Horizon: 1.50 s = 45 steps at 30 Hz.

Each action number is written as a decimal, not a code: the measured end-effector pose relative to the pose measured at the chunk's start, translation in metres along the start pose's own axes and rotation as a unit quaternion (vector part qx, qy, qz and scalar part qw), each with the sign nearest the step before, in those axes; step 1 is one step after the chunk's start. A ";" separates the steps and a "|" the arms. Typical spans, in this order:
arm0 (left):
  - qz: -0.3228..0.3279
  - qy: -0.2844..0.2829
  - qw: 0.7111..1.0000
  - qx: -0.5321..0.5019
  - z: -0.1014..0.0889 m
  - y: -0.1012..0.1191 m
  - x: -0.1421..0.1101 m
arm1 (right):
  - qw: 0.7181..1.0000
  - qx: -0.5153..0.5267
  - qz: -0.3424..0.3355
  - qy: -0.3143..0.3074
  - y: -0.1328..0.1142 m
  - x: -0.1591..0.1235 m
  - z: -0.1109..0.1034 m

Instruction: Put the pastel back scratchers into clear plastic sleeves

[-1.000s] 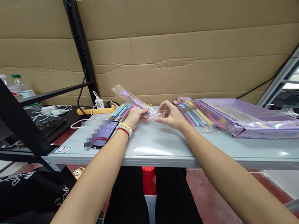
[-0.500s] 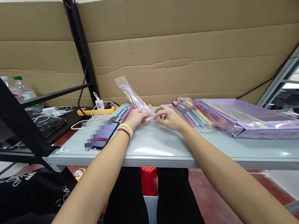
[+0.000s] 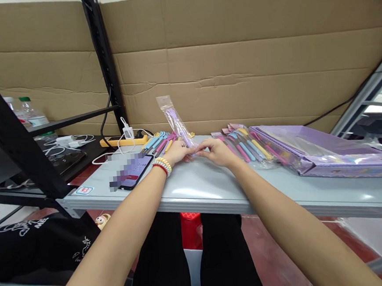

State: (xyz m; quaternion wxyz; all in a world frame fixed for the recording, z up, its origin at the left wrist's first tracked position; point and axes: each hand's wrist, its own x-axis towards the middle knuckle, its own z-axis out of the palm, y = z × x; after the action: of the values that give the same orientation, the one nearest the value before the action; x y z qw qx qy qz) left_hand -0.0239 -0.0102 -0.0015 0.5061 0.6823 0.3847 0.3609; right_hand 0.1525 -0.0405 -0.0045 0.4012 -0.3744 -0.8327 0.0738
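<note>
A clear plastic bag (image 3: 165, 102) with a purple back scratcher (image 3: 178, 123) inside leans up and to the left over the table. My left hand (image 3: 177, 152) is closed round its lower part. At the bag's lower end, my right hand (image 3: 212, 152) pinches the edge with thumb and forefinger. Loose back scratchers (image 3: 159, 142) in yellow, blue and pink lie just behind my left hand, their claw ends toward the back. Right of my right hand is a pile of bagged back scratchers (image 3: 249, 147). The fingertips partly hide the bag's end.
A phone (image 3: 135, 173) lies left of my left wrist on the grey table (image 3: 201, 188). Behind it sits an orange power strip (image 3: 138, 140) with a white charger and cable. A purple box (image 3: 345, 166) stands at right. Cardboard (image 3: 237, 60) walls the back; a black shelf post (image 3: 103, 57) rises at left.
The bag with the purple back scratcher has swung slightly right and more upright. My right hand has moved from just beside the bag's lower end to pinching it.
</note>
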 end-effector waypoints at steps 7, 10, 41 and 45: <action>-0.013 -0.119 0.993 -0.022 0.002 -0.001 0.000 | 0.999 0.031 0.033 0.015 -0.008 0.000 0.002; -0.027 -0.169 0.982 -0.078 0.003 0.000 0.001 | 0.996 0.060 0.054 0.032 -0.011 -0.001 0.002; 0.024 -0.181 0.976 -0.116 0.000 0.002 -0.005 | 0.953 0.252 0.170 0.021 -0.022 0.003 -0.007; 0.031 -0.165 0.979 -0.117 -0.001 0.000 -0.003 | 0.948 0.266 0.174 0.024 -0.024 0.003 -0.009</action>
State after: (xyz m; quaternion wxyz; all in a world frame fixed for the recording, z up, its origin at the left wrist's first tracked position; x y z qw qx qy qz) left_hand -0.0256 -0.0126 -0.0015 0.6276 0.6799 0.2298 0.3016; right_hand 0.1448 -0.0573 0.0135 0.4867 -0.3946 -0.6951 0.3524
